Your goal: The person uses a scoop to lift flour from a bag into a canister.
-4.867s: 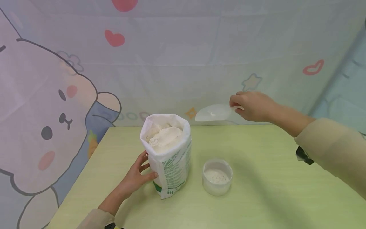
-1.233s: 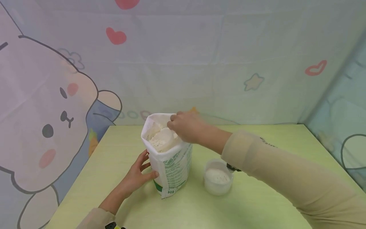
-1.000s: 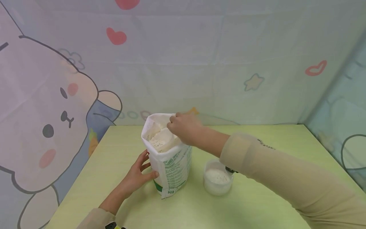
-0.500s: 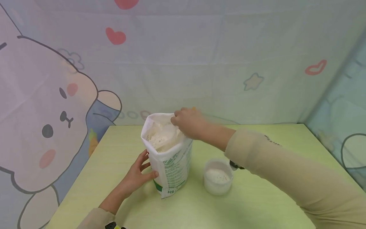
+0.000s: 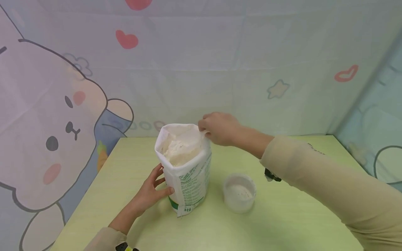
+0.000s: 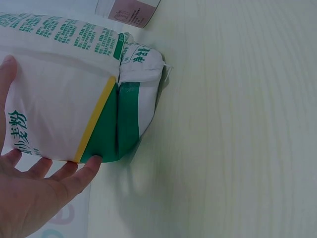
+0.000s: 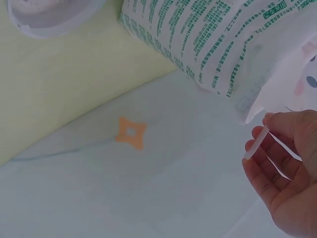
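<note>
A white flour bag with green print stands upright, its rolled top gaping over pale flour. Against its left side, my left hand holds it between thumb and spread fingers; in the left wrist view the fingertips lie along its edge. My right hand is at the far right of the bag's rim, pinching the handle of a translucent white scoop. The scoop's bowl overlaps the bag's mouth. In the right wrist view the handle shows between thumb and fingers.
Right of the bag, a small translucent round tub on the pale green-yellow table has some flour inside. Behind the table hangs a printed cloth with hearts and a cartoon animal.
Earlier the right hand held the scoop in the air right of the bag, then dipped it into the flour. Now it has risen and shifted right along the rim. The left hand stays put.
</note>
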